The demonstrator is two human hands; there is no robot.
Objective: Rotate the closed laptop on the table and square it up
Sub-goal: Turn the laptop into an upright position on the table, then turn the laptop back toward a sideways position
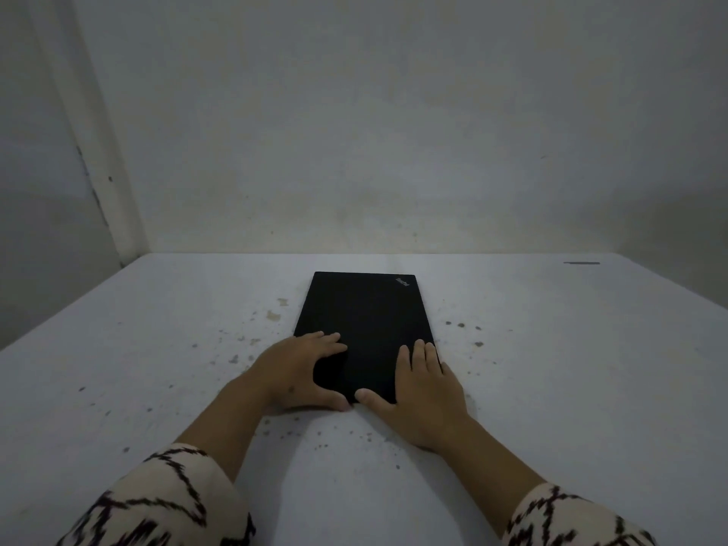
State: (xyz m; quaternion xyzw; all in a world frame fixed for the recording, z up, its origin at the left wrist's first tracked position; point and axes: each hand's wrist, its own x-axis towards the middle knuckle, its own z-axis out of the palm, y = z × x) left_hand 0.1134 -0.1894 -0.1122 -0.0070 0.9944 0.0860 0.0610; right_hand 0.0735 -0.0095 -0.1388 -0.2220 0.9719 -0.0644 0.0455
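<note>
A closed black laptop (364, 317) lies flat on the white table (551, 368), its long side running away from me and a small logo at its far right corner. My left hand (299, 374) grips the near left corner, fingers on the lid and thumb along the near edge. At the near right corner my right hand (423, 392) lies on the lid, fingers pointing away, thumb at the near edge. Both thumbs almost meet at the near edge. The near edge is mostly hidden by my hands.
The table is speckled with small dark and brown spots around the laptop. A pale wall (394, 132) rises right behind the table's far edge, and another wall closes the left side. A thin dark object (581, 263) lies at the far right of the table.
</note>
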